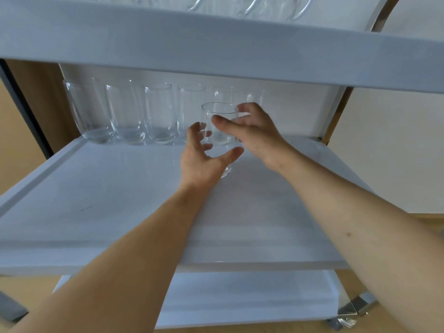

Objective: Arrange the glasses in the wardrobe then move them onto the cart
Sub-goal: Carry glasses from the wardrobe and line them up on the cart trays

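A clear drinking glass (221,141) stands upright over the middle shelf (115,203) of the white cart, just in front of the back row. My left hand (204,157) curls round its lower half, thumb across the front. My right hand (257,135) pinches its upper part near the rim, thumb in front and fingers behind. I cannot tell whether its base touches the shelf. Along the back of the shelf stands a row of several matching glasses (159,114), and more of them are partly hidden behind my hands.
The cart's top shelf (216,49) hangs low overhead with several glasses (242,6) on it. A lower shelf (240,299) lies beneath. A chrome frame (374,18) and a caster wheel (343,322) are at the right. The middle shelf has a raised rim on the left.
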